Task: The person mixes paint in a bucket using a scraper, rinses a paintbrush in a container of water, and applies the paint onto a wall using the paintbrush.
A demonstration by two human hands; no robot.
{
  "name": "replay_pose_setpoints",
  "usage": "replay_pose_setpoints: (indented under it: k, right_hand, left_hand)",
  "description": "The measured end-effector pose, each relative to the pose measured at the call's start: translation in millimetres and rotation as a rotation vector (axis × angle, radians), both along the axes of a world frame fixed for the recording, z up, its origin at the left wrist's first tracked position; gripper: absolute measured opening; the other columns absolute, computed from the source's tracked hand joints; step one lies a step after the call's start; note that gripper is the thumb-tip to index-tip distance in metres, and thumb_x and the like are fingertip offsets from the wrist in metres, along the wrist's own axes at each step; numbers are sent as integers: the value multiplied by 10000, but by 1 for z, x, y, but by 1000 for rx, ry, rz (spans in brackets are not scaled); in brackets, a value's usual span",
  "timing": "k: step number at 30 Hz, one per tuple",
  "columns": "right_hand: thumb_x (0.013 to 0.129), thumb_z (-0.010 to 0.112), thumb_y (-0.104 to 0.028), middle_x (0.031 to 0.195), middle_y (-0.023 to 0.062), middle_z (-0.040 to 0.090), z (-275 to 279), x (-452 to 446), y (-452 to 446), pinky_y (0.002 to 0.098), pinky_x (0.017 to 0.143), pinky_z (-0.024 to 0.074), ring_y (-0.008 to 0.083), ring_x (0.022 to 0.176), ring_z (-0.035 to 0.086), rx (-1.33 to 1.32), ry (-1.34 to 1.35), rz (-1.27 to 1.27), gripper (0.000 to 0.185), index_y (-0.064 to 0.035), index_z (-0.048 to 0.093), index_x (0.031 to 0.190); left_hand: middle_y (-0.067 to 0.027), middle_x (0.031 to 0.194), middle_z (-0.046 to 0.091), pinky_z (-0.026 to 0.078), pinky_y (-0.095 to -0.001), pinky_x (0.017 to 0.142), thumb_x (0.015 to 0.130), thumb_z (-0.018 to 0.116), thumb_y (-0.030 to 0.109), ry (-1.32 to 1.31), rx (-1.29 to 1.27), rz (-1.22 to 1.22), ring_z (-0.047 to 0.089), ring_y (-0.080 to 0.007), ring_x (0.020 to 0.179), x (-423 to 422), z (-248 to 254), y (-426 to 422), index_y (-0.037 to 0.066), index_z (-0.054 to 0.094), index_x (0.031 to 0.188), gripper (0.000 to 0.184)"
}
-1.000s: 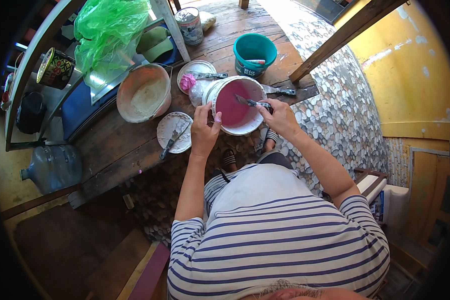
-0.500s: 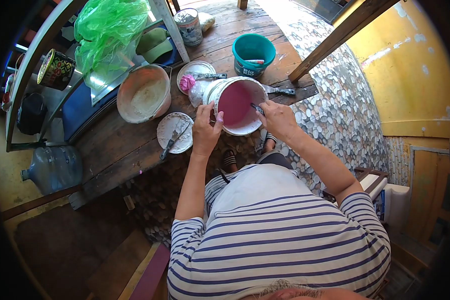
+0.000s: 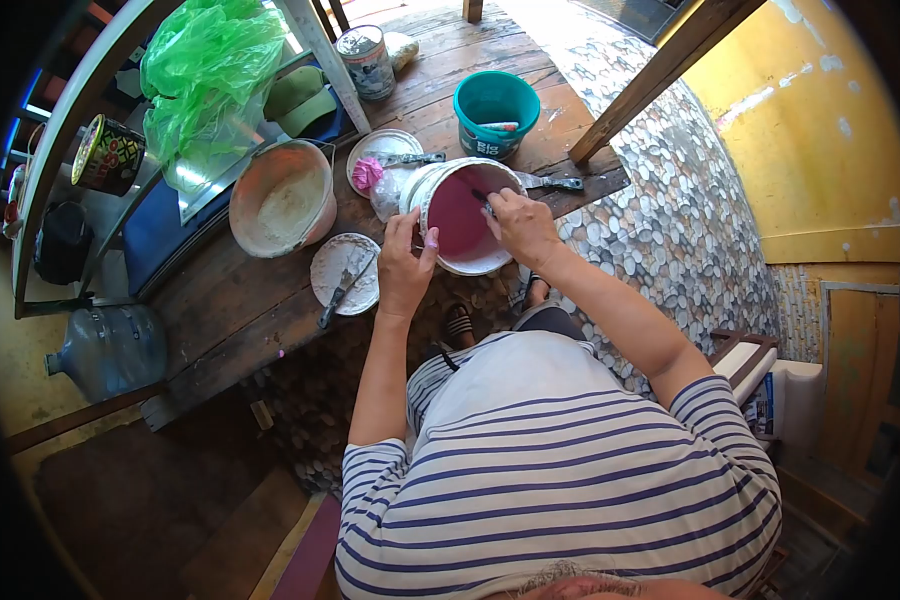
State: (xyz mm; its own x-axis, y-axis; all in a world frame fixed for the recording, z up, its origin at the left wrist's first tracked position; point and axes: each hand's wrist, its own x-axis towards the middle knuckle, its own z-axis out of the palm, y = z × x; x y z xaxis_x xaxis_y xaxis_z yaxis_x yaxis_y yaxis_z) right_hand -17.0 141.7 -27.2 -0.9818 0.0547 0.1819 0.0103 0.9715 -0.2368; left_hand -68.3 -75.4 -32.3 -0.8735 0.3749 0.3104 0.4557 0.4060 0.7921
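Note:
A white bucket (image 3: 482, 268) is tilted toward me at the edge of the wooden platform, with pink material (image 3: 455, 222) coating its inside. My left hand (image 3: 405, 270) grips its left rim, thumb at the opening. Inside the mouth, my right hand (image 3: 525, 230) is closed around a dark-handled tool (image 3: 480, 196); the tool's far end is hard to make out. Left of the bucket, a putty knife (image 3: 340, 298) lies across a round white lid (image 3: 368, 292). Behind it are another lid (image 3: 360, 150) with a putty knife (image 3: 410, 158) and a crumpled pink thing (image 3: 367, 173).
Behind stands a teal bucket (image 3: 477, 135), with another putty knife (image 3: 555, 183) near it. A dirty orange bucket (image 3: 315, 225) stands left, and a paint can (image 3: 368, 70) farther back. A wooden post (image 3: 650, 85) rises at right; a water jug (image 3: 115, 345) lies far left.
My right hand has moved left and slightly up, taking the tool from the right rim deeper into the bucket's mouth. My left hand stays on the rim.

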Motion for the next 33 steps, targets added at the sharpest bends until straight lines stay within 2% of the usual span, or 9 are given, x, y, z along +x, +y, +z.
replay_pose_setpoints:
  k: [6,13,15,19,22,24,28,31,33]
  right_hand:
    - [901,635,-167,838,85,625,-9,4,-20,385,624,567,250,767,693,12,36,269,87,-80,627,902]
    - [838,627,-112,866,73,621,-14,-16,-14,362,623,579,234,779,687,103,77,147,73,-88,637,906]
    - [825,621,-100,889,75,619,-13,-13,-22,359,627,583,229,800,683,164,58,294,103,-84,646,923]
    - [847,597,-104,901,73,616,-11,2,-15,342,632,580,224,794,673,154,20,370,154,-70,662,982]
    - [853,592,-105,907,72,616,-1,-14,-12,350,648,581,227,812,675,148,74,252,158,-63,661,989]
    - [853,594,-104,910,72,616,-5,-21,-15,355,655,581,226,821,676,154,83,298,164,-61,663,996]
    - [851,599,-106,918,67,615,-15,-9,-20,360,669,580,217,839,675,147,22,523,182,-65,668,1014]
    - [854,600,-113,922,64,614,0,-1,-6,357,677,580,219,836,673,157,-96,515,199,-65,671,1034]
    - [853,599,-109,921,63,610,-1,-7,1,359,682,581,226,834,672,153,-27,460,210,-61,669,1045]
  left_hand:
    - [-145,1060,595,521,-390,797,945,681,175,14,-14,-20,629,-301,887,-2,2,0,-23,603,1259,379]
    - [-127,1064,599,518,-362,791,945,688,191,-18,-24,-29,614,-264,860,-8,-3,-4,-7,604,1263,384]
    - [-127,1060,597,515,-360,792,945,686,190,-7,-21,-42,611,-263,858,-10,-1,-3,-9,605,1260,382]
    - [-126,1056,596,512,-362,798,944,686,186,36,-37,-34,607,-263,862,-14,-6,-5,-10,604,1262,382]
    - [-128,1057,597,510,-370,807,943,686,184,-42,-16,-39,606,-270,870,-14,-4,-4,-8,604,1264,383]
    - [-101,1059,604,505,-328,809,938,705,174,-58,-37,-30,608,-220,884,-15,-3,-4,2,617,1261,377]
    - [-103,1057,603,507,-330,802,939,705,175,7,-46,-31,609,-224,880,-16,-2,-3,0,616,1262,379]
    - [-132,1061,600,510,-368,793,942,690,192,-4,-28,-21,605,-266,867,-17,-3,-5,-10,608,1258,384]
    - [-131,1053,599,511,-373,797,939,694,189,-15,-16,-28,607,-268,866,-17,-4,-5,-10,605,1260,388]
